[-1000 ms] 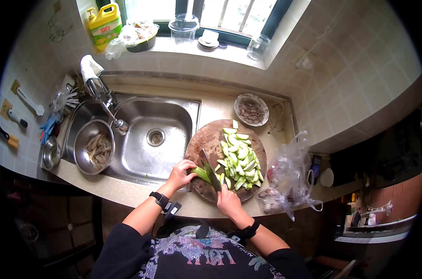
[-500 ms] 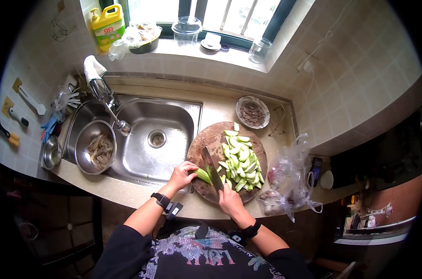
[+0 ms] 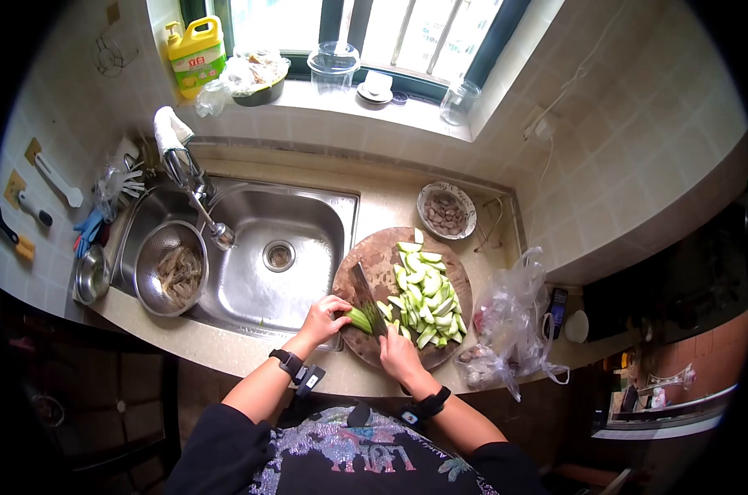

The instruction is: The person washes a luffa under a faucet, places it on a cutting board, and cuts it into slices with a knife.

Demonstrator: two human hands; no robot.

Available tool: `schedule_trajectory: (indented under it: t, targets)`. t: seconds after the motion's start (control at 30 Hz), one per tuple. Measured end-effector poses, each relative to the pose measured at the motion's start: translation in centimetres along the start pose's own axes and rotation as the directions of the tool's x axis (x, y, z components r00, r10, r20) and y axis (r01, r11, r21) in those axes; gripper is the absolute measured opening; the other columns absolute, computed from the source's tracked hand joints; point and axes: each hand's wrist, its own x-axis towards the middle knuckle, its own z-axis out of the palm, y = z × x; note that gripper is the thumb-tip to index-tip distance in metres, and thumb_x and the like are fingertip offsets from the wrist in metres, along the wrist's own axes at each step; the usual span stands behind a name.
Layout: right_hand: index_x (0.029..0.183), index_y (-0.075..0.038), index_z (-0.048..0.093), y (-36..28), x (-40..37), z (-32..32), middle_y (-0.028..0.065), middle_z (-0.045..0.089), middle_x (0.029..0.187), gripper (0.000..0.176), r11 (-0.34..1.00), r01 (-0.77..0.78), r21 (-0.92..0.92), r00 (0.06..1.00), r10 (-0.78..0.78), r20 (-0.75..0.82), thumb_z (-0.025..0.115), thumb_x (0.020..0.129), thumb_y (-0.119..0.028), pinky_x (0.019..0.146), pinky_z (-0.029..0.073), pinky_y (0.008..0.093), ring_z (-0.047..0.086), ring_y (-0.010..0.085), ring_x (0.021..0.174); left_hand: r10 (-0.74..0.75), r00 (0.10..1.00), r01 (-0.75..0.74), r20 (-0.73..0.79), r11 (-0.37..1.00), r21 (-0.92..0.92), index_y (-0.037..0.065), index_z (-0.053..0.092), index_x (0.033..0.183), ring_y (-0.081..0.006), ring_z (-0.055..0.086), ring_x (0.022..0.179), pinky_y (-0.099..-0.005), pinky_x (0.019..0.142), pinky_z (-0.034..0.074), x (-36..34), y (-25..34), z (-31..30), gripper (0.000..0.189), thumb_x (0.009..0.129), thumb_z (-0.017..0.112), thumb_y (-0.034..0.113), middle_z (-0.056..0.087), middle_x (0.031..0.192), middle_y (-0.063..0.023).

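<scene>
On the round wooden cutting board (image 3: 379, 247) lies a heap of cut pale-green gourd pieces (image 3: 430, 299). My left hand (image 3: 320, 320) is closed on the uncut end of the green gourd (image 3: 357, 319), at the board's left side; it looks like a luffa. A broad-bladed kitchen knife (image 3: 365, 295) is gripped in my right hand (image 3: 400, 355), its blade upright against the gourd's cut end, pointing away from me. Small pieces lie just right of the blade. My right fingers wrap the handle and hide it.
Left of the board is a steel sink (image 3: 295, 223), with a colander (image 3: 147, 285) of shrimp-like food at its left. Behind the board stands a bowl (image 3: 470, 214) of brownish pieces. Plastic bags (image 3: 518, 322) sit close to the right. A faucet (image 3: 194, 194) reaches over the sink.
The knife and my right hand have shifted slightly left along the gourd, whose held piece looks shorter. My left hand keeps its grip. The whole view has dipped a little.
</scene>
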Motion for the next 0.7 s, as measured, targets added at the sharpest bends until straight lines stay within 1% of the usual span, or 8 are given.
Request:
schedule_trajectory:
  t: [0.03, 0.17, 0.23, 0.3, 0.37, 0.43, 0.53, 0.7]
  targets:
    - [0.094, 0.002, 0.042, -0.1, -0.2, -0.3, 0.0287, 0.058, 0.068, 0.022, 0.999, 0.027, -0.018, 0.999, -0.028, -0.035, 0.047, 0.087, -0.018, 0.060, 0.046, 0.0526, 0.057, 0.0461, 0.066, 0.002, 1.000, -0.002, -0.005, 1.000, 0.000, 0.000, 0.066, 0.084, -0.0223, 0.063, 0.084, -0.0294, 0.077, 0.049, 0.1, 0.0, -0.1, 0.021, 0.064, 0.074, 0.002, 0.065, 0.088, -0.0115]
    - [0.095, 0.001, 0.041, -0.1, -1.1, -1.2, 0.0286, 0.058, 0.069, 0.022, 1.000, 0.010, -0.015, 1.000, -0.010, -0.021, 0.047, 0.087, -0.018, 0.059, 0.046, 0.0533, 0.057, 0.0459, 0.065, -0.027, 0.999, 0.028, 0.023, 1.000, -0.010, 0.000, 0.064, 0.082, -0.0221, 0.062, 0.082, -0.0296, 0.075, 0.049, 0.1, 0.0, -0.2, 0.022, 0.063, 0.074, 0.002, 0.065, 0.086, -0.0107]
    - [0.094, 0.003, 0.041, 0.0, -1.3, -1.2, 0.0307, 0.056, 0.069, 0.020, 1.000, 0.000, -0.006, 1.000, 0.000, 0.012, 0.048, 0.086, -0.015, 0.060, 0.044, 0.0538, 0.055, 0.0486, 0.067, -0.024, 0.999, 0.024, 0.024, 1.000, -0.001, 0.000, 0.063, 0.082, -0.0220, 0.062, 0.081, -0.0296, 0.075, 0.049, 0.1, 0.0, -0.2, 0.022, 0.063, 0.074, 0.002, 0.065, 0.086, -0.0106]
    - [0.094, 0.003, 0.041, 0.2, -1.5, -0.8, 0.0305, 0.056, 0.068, 0.020, 1.000, -0.007, -0.014, 1.000, 0.008, 0.030, 0.048, 0.086, -0.015, 0.059, 0.044, 0.0538, 0.055, 0.0486, 0.066, 0.009, 1.000, -0.009, 0.013, 1.000, -0.014, 0.000, 0.062, 0.080, -0.0235, 0.061, 0.080, -0.0301, 0.071, 0.049, 0.0, -0.1, -0.1, 0.020, 0.063, 0.073, 0.002, 0.063, 0.085, -0.0107]
    - [0.094, 0.002, 0.041, 0.2, -1.5, -0.6, 0.0303, 0.056, 0.068, 0.020, 1.000, -0.017, -0.020, 0.999, 0.018, 0.052, 0.048, 0.086, -0.015, 0.059, 0.044, 0.0538, 0.055, 0.0486, 0.066, 0.026, 1.000, -0.026, 0.010, 1.000, -0.009, 0.000, 0.062, 0.080, -0.0241, 0.061, 0.080, -0.0307, 0.072, 0.049, 0.1, -0.2, -0.2, 0.020, 0.063, 0.073, 0.002, 0.063, 0.085, -0.0109]
    - [0.092, 0.001, 0.041, -0.2, -1.3, -0.5, 0.0277, 0.058, 0.068, 0.020, 0.997, -0.019, -0.081, 0.999, 0.022, 0.046, 0.048, 0.086, -0.017, 0.059, 0.046, 0.0527, 0.058, 0.0458, 0.065, 0.045, 0.999, -0.045, 0.008, 0.999, -0.003, 0.000, 0.062, 0.080, -0.0248, 0.061, 0.081, -0.0314, 0.073, 0.049, 0.1, -0.3, -0.2, 0.020, 0.063, 0.073, 0.002, 0.063, 0.085, -0.0111]
    - [0.092, 0.000, 0.041, -1.0, -0.3, 0.4, 0.0278, 0.058, 0.068, 0.019, 0.986, -0.029, -0.162, 0.997, 0.040, 0.066, 0.047, 0.087, -0.017, 0.058, 0.047, 0.0529, 0.058, 0.0451, 0.065, 0.048, 0.999, -0.048, 0.015, 0.999, 0.002, 0.000, 0.062, 0.079, -0.0256, 0.061, 0.082, -0.0321, 0.074, 0.049, 0.2, -0.2, -0.1, 0.020, 0.062, 0.073, 0.002, 0.063, 0.085, -0.0113]
    - [0.091, 0.001, 0.041, -0.5, 0.2, -0.3, 0.0276, 0.058, 0.068, 0.020, 0.995, 0.001, -0.103, 1.000, 0.001, 0.014, 0.047, 0.087, -0.018, 0.057, 0.046, 0.0525, 0.059, 0.0441, 0.064, 0.030, 0.999, -0.030, 0.030, 1.000, 0.003, 0.000, 0.063, 0.080, -0.0252, 0.061, 0.083, -0.0317, 0.076, 0.049, 0.2, 0.0, -0.3, 0.021, 0.063, 0.073, 0.003, 0.063, 0.086, -0.0113]
